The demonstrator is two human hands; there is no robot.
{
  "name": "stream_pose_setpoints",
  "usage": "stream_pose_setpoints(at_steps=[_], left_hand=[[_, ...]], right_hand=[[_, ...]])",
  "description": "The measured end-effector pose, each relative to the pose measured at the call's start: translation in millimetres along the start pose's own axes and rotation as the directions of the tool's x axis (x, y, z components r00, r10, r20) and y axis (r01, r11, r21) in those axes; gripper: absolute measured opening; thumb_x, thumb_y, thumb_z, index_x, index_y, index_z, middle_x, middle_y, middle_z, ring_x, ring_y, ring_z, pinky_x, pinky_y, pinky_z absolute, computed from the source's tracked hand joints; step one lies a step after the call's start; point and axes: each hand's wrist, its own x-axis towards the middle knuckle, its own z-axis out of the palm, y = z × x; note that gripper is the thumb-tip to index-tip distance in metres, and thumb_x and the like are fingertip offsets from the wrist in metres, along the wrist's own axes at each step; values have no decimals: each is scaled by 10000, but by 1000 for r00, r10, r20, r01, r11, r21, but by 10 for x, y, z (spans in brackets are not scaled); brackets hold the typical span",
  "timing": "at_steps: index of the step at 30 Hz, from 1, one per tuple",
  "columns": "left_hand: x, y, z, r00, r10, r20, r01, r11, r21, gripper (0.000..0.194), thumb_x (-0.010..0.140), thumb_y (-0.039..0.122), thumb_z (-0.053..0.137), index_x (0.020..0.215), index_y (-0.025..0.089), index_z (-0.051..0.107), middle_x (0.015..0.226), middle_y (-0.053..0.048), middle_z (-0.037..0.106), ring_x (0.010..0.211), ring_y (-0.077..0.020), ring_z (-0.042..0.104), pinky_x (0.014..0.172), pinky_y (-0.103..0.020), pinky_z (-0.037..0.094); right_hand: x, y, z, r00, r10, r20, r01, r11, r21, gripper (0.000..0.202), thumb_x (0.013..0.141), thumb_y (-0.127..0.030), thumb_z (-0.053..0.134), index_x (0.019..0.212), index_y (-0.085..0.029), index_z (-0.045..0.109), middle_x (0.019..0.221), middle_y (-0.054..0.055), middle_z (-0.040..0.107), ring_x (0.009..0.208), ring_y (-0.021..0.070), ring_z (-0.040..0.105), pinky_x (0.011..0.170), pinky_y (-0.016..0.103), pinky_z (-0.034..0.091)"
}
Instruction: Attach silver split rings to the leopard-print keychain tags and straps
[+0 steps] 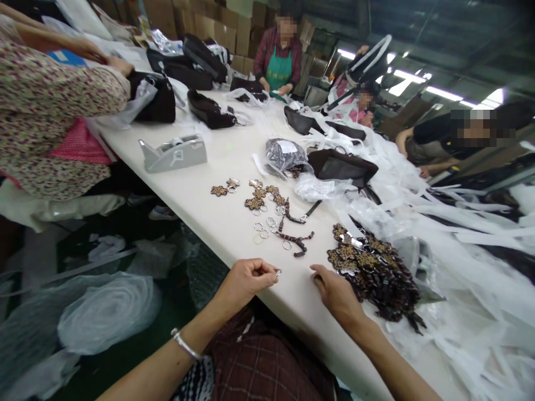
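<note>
My left hand (pixel 253 277) is closed, thumb and forefinger pinching a small silver metal ring (pixel 278 273) above the table's near edge. My right hand (pixel 335 292) hovers a short way to the right, forefinger stretched towards the left hand and slightly apart from the thumb; nothing shows in it. Beside it lies a heap of leopard-print flower charms (pixel 368 259) with dark beaded straps (pixel 387 292). Ahead of both hands are loose split rings (pixel 262 230), several flower charms (pixel 259 199) and dark braided straps (pixel 296 240) on the white tabletop.
A grey tape dispenser (pixel 178 154) stands on the left edge. Dark bags (pixel 345 166), a plastic packet (pixel 286 156) and white wrapping strips (pixel 451 223) spread over the table's back and right. Several co-workers are around it. Bubble wrap (pixel 111 312) lies on the floor at left.
</note>
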Motion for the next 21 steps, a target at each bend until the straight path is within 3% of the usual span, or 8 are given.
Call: stream_pose_setpoints(at_steps=[2,5,8,12,17,21], left_hand=[[-14,22,-8,1000,15,-3,-15,1000,18,70,735,209,685,710,144,684,953,-98,757,972,-236,680,858,-308,457],[-45,73,4,998,61,-16,-59,995,86,72,760,195,654,711,147,678,952,-84,753,935,-215,684,827,-288,461],[-71,106,43,994,105,-25,-101,984,150,90,777,193,634,711,150,677,947,-72,749,907,-202,682,795,-272,462],[-78,98,112,995,102,-7,-100,982,158,85,781,200,635,737,149,687,929,-66,750,886,-196,679,766,-258,464],[-57,55,169,995,97,24,-100,986,134,97,787,204,629,742,146,694,917,-62,753,845,-180,675,735,-243,460],[-20,-2,179,997,73,39,-76,993,95,104,783,210,636,735,140,696,894,-64,755,808,-171,665,709,-238,454]], right_hand=[[41,168,-35,996,92,1,-91,975,205,243,870,-220,526,1069,-180,661,983,74,735,901,228,680,840,347,499],[48,229,-110,973,205,110,-233,863,448,225,821,-330,597,968,-181,677,832,43,722,745,204,670,703,324,508],[8,124,-224,957,179,227,-282,752,596,284,813,-394,619,976,-164,649,747,23,679,653,175,638,593,289,481],[-48,-128,-451,960,67,270,-233,723,650,272,831,-338,628,1052,-191,569,749,-7,670,633,144,615,576,262,467],[-60,-462,-742,957,-29,289,-147,810,568,67,869,-264,596,876,-200,576,684,-22,646,636,122,597,608,243,463],[-34,-661,-873,927,-68,369,-169,803,572,83,886,-266,578,849,-196,601,668,-21,637,604,109,576,571,223,459]])
